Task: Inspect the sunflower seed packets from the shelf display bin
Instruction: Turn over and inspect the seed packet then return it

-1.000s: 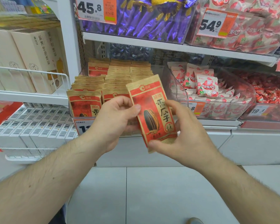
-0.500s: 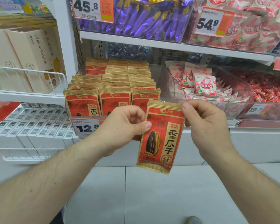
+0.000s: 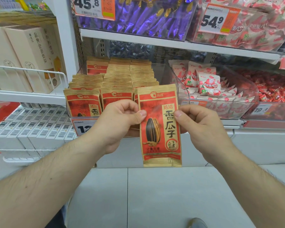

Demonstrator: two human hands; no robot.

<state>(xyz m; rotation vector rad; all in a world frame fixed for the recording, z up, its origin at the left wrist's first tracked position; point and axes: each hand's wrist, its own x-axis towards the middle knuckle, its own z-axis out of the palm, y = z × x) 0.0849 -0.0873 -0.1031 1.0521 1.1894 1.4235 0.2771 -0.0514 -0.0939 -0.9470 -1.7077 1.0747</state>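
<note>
A red and tan sunflower seed packet (image 3: 160, 127) hangs upright in front of the shelf, its printed face toward me. My left hand (image 3: 117, 125) pinches its left edge between thumb and fingers. My right hand (image 3: 199, 127) pinches its right edge at about the same height. Behind them a clear display bin (image 3: 174, 76) holds several rows of identical seed packets (image 3: 117, 79) standing upright.
A neighbouring clear bin of white and pink snack packs (image 3: 207, 83) sits to the right, then red candies (image 3: 275, 91). Purple wrapped sweets (image 3: 146, 15) fill the shelf above. Beige boxes (image 3: 28, 55) and white boxes (image 3: 31, 127) occupy wire shelves at left. Tiled floor (image 3: 155, 195) lies below.
The packet went from tilted left to upright and face-on. My right hand shifted from its lower corner to its top, then to its right edge. The camera moved closer.
</note>
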